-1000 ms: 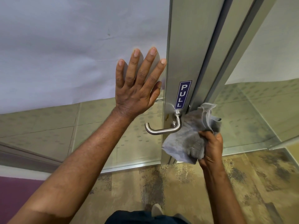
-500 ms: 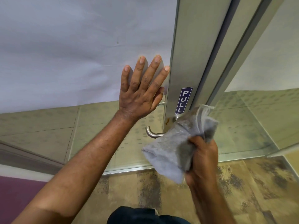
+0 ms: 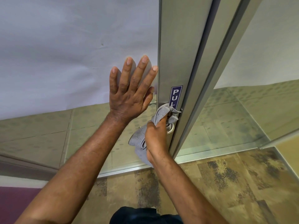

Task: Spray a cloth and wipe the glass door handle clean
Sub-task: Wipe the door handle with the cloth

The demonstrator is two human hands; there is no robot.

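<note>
- Now, farthest left, I see the left hand [image 3: 127, 96] flat on the frosted glass panel [image 3: 64, 54], fingers [image 3: 129, 70] straight and spread, holding nothing; I judge it steadies the door.
- Next, the grey cloth [image 3: 140, 141] is bunched in the right hand [image 3: 156, 135], whose fingers curl round it and press it onto the door handle [image 3: 170, 129], mostly hidden beneath.
- It looks soft, light and limp, so I'd grip it wadded.
- Rightward, the handle seems rigid, slick metal on the door frame [image 3: 181, 46], below the PULL sticker [image 3: 175, 96].
</note>
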